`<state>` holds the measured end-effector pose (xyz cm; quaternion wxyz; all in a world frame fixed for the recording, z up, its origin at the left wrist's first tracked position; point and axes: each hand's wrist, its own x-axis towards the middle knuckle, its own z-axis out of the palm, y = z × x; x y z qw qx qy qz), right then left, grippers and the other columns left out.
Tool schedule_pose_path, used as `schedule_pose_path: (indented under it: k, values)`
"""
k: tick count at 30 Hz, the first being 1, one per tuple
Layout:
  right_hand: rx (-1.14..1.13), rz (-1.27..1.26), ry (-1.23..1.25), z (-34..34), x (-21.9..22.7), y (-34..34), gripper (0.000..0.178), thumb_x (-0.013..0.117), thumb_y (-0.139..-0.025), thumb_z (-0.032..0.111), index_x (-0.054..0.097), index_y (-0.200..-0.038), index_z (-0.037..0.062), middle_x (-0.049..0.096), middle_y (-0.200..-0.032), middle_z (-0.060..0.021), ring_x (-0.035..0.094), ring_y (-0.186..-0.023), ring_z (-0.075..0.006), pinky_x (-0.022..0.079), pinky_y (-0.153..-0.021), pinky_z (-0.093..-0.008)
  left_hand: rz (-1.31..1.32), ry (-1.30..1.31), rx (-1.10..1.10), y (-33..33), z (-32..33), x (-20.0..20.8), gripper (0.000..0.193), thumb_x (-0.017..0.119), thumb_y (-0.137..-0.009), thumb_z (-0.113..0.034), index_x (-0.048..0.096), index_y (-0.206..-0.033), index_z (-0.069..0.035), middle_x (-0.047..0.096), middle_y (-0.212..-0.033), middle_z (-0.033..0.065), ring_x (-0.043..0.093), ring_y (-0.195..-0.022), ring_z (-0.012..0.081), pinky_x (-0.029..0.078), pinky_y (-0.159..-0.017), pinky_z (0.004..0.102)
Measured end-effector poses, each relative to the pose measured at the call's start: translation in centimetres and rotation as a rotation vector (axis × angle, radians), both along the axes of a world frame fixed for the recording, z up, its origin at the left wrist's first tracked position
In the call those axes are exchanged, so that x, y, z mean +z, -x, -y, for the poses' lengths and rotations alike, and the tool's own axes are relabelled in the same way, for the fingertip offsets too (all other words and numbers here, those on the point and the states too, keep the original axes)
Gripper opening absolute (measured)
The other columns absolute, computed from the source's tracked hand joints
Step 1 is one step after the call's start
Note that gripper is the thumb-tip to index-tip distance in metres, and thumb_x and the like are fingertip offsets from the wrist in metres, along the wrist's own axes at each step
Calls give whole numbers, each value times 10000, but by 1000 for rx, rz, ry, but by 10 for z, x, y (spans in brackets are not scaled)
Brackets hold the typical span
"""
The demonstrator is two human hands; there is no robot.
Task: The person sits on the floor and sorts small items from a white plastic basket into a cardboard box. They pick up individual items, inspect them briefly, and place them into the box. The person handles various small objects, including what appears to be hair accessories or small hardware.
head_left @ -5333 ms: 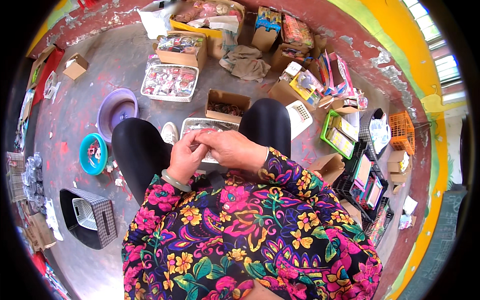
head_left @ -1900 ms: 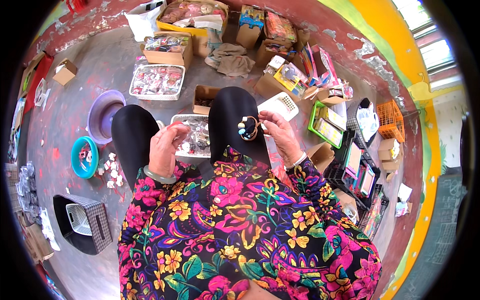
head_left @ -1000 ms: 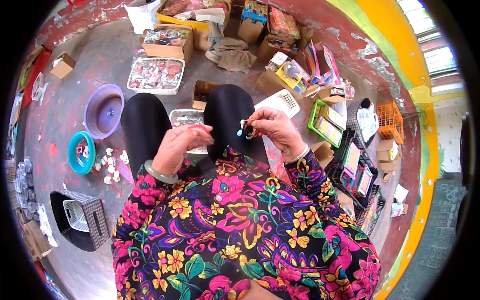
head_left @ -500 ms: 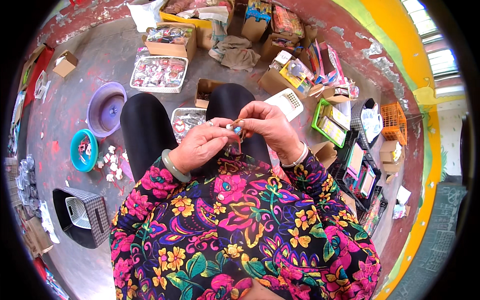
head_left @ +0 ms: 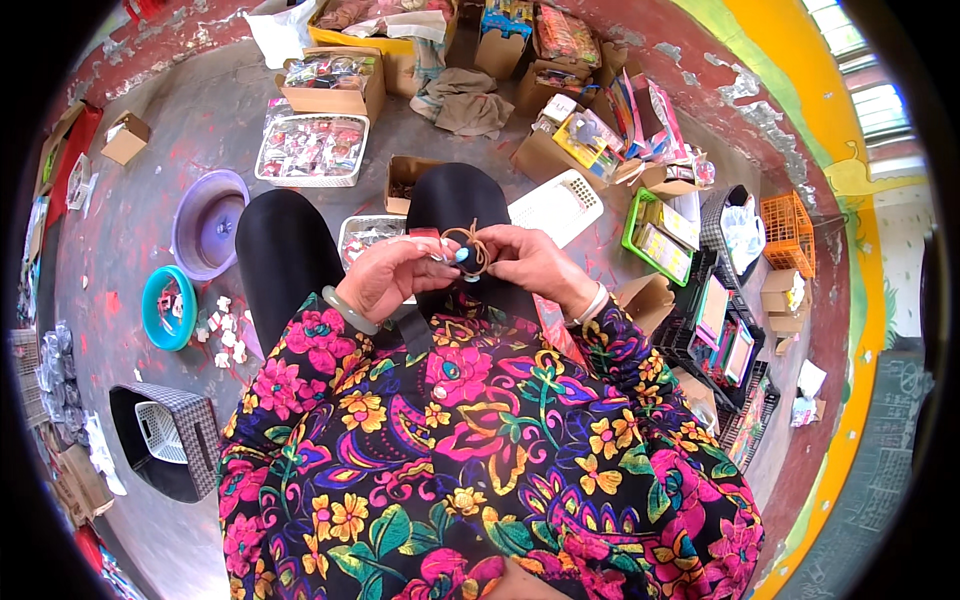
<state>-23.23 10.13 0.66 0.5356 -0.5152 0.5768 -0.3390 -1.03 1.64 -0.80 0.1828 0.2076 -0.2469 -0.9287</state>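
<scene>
My left hand (head_left: pixel 383 280) and my right hand (head_left: pixel 540 266) meet above my lap, fingers pinched. Between them stands a thin brown cord (head_left: pixel 472 234), tied in a loop with loose ends. My right fingertips grip the cord near its lower part. In my left fingertips is a small white and light-blue piece (head_left: pixel 461 255) next to the cord; its kind is too small to tell. Behind my left fingers shows a flat red piece (head_left: pixel 424 233). Beyond my hands, between my knees, a white basket (head_left: pixel 352 243) holds small packaged items.
On the floor to the left are a purple basin (head_left: pixel 190 235), a teal basin (head_left: pixel 150 325), scattered white pieces (head_left: pixel 228 335) and a checked bin (head_left: pixel 205 425). Ahead stand a filled white basket (head_left: pixel 310 182) and cardboard boxes (head_left: pixel 365 92). Right: a white basket (head_left: pixel 555 212) and a green basket (head_left: pixel 655 255).
My hands have spread slightly apart, and the left has turned with its fingers raised. The cord's loop now stands up in plain view, and the red piece has come into sight.
</scene>
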Motion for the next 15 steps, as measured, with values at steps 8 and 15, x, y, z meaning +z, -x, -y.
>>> schedule_pose_path:
  k: [8, 15]
  values:
    - [86, -554, 397, -1, 10, -6, 89, 597, -706, 65, 631, -784, 38, 533, -833, -104, 560, -768, -279, 462, -693, -343, -77, 17, 6, -9, 2, 9, 253, 491, -855, -147, 575, -1000, 43, 572, -1117, 158, 619, -934, 263, 495, -843, 365]
    - [194, -719, 411, -2, 24, 1, 142, 608, -727, 113, 602, -850, 42, 525, -911, -108, 544, -856, -286, 452, -750, -362, -191, 23, 145, -30, 14, 14, 314, 423, -868, -149, 578, -1053, 53, 488, -1244, 179, 610, -962, 285, 475, -891, 384]
